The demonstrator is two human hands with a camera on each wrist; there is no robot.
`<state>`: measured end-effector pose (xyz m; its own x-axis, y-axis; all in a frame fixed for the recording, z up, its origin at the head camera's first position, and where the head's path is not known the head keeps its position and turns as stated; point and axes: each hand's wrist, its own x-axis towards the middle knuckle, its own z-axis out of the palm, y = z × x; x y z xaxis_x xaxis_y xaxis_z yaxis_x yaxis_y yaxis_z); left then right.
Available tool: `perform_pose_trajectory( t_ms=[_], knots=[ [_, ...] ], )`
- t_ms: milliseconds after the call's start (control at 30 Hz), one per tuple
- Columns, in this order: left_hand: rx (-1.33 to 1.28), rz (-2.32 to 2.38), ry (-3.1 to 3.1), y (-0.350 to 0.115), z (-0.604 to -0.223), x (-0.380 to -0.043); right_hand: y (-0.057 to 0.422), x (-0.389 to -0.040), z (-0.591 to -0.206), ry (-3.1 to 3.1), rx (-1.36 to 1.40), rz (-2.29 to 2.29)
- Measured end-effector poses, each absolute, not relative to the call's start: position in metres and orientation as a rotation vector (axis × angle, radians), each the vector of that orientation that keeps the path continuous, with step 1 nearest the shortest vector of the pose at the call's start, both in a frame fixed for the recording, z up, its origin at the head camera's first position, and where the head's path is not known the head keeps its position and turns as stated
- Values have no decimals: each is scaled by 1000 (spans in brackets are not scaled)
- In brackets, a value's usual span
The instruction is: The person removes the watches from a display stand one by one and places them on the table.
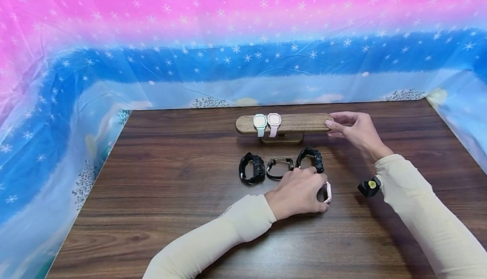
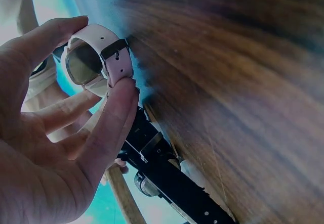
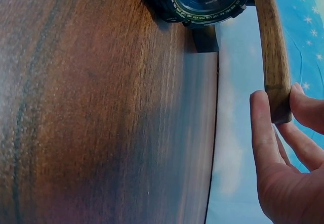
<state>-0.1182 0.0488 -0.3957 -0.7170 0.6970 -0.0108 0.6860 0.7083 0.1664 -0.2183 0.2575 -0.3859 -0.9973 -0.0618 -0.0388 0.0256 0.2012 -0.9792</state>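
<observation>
My left hand (image 1: 298,191) grips a pale pink wristwatch (image 1: 329,192) low over the table. In the left wrist view its buckled strap (image 2: 115,57) is pinched between thumb and fingers. My right hand (image 1: 359,132) pinches the right end of a wooden watch stand (image 1: 304,122); the right wrist view shows thumb and fingers on either side of that bar end (image 3: 277,95). Toward the stand's left side hang a mint-green watch (image 1: 260,121) and a pink watch (image 1: 274,119). Several black watches lie in front of it, the rightmost watch (image 1: 316,160) close to my left fingers.
A black watch (image 1: 253,169) and a thin black band (image 1: 269,171) stand on edge on the dark wood table (image 1: 171,165). A snowflake-patterned cloth (image 1: 228,59) hangs along the back and sides. A small black camera (image 1: 368,187) is strapped at the right wrist.
</observation>
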Motion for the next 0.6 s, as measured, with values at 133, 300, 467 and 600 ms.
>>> perform_pose_trajectory(
  t_ms=[133,300,467,600],
  knots=[
    [1141,207,2827,51,-396,-118,257,-218,-386,2385,-39,-1943],
    [1131,196,2814,53,-396,-117,257,-218,-385,2384,-44,-1943],
    [1128,195,2808,53,-396,-117,257,-217,-384,2375,-38,-1957],
    [1119,192,2811,53,-395,-116,256,-217,-385,2380,-22,-1953]
  ],
)
